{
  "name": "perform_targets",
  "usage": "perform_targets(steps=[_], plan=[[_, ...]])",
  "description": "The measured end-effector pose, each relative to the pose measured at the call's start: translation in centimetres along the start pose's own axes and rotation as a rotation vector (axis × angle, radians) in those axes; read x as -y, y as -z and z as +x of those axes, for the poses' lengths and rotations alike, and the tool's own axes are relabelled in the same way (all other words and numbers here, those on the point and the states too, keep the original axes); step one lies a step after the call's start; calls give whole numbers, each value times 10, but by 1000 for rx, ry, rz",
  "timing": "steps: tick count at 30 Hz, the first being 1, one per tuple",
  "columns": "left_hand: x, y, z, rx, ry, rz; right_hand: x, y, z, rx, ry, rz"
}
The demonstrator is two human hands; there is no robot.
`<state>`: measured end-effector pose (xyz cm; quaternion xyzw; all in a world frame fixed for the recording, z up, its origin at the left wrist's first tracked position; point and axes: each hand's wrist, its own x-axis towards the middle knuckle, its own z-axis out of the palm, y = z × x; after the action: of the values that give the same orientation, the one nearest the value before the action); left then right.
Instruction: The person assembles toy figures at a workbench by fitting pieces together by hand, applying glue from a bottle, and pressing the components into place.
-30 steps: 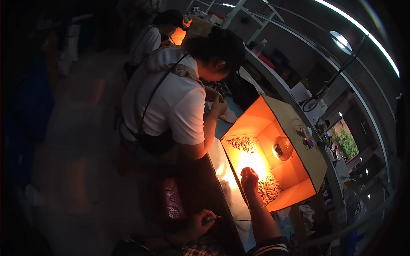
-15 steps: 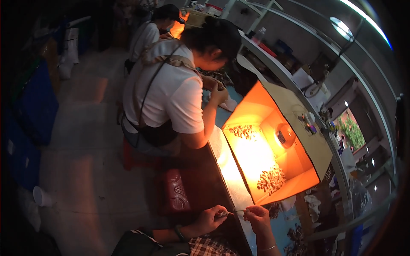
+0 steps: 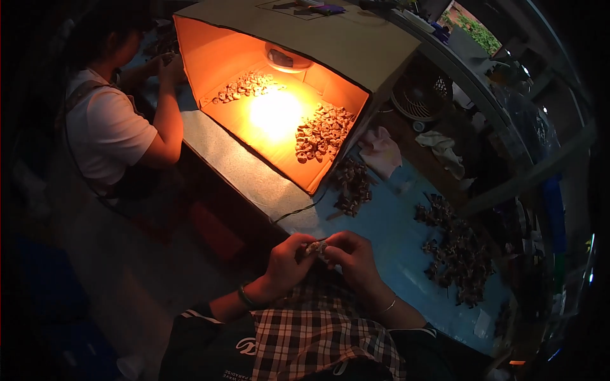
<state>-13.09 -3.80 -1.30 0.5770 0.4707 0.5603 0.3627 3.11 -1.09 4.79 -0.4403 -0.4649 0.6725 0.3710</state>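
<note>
Both hands met over the near edge of the pale blue table top (image 3: 387, 228). The left hand (image 3: 284, 261) and the right hand (image 3: 353, 257) were each closed around one small pale, knobbly piece (image 3: 313, 247), pinched between their fingertips. By the look of it, the piece was being worked or trimmed; the next move would call for a steady grip.

Just beyond the hands lay a small dark heap of bits (image 3: 351, 184), and behind it the lamp-lit cardboard box (image 3: 343, 47).

A second earlier the right hand reached inside the glowing box, apart from the left; half a second earlier the hands had already met.
</note>
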Motion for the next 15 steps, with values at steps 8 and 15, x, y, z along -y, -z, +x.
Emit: perform_targets(steps=[8, 15], plan=[[-7, -49, 9, 182, -39, 118, -12, 53, -28, -170, 19, 155], [-8, -79, 17, 295, -64, 106, -14, 76, -36, -429, 759, -643]])
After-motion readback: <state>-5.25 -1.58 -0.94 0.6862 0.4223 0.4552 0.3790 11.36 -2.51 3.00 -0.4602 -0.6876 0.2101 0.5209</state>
